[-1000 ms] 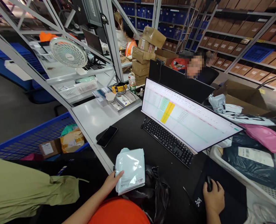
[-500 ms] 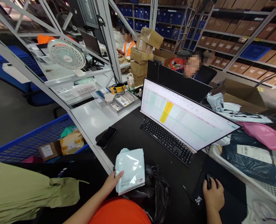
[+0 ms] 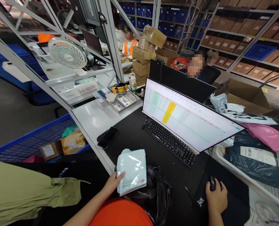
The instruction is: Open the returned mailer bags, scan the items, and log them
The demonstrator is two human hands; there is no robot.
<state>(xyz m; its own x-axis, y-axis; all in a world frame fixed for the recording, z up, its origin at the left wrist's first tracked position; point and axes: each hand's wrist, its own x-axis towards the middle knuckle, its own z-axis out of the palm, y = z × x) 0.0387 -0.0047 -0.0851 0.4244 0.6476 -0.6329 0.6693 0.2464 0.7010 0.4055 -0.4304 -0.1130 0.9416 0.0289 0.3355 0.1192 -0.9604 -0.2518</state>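
My left hand [image 3: 114,183] grips the left edge of a pale blue plastic packet [image 3: 132,171], thumb on top and fingers hidden beneath. The packet has a barcode at its lower right corner. Under and beside it lies a crumpled black plastic bag [image 3: 159,194]. My right hand [image 3: 216,194] is closed around a black computer mouse [image 3: 212,183] on a dark mouse pad [image 3: 236,201]. Beyond the hands stand a black keyboard [image 3: 170,142] and a monitor [image 3: 188,116] with a spreadsheet on its screen.
A black phone [image 3: 108,137] lies at the desk's left edge, a thin dark tool [image 3: 191,196] near the mouse pad. To the left is a blue crate [image 3: 47,133] with parcels; to the right, a white basket [image 3: 245,175] with bagged parcels. People sit behind the monitor and stacked cartons [image 3: 141,56].
My right hand and the mouse have shifted very slightly. A pale green column now stands out more on the screen. My left hand and the packet stay put.
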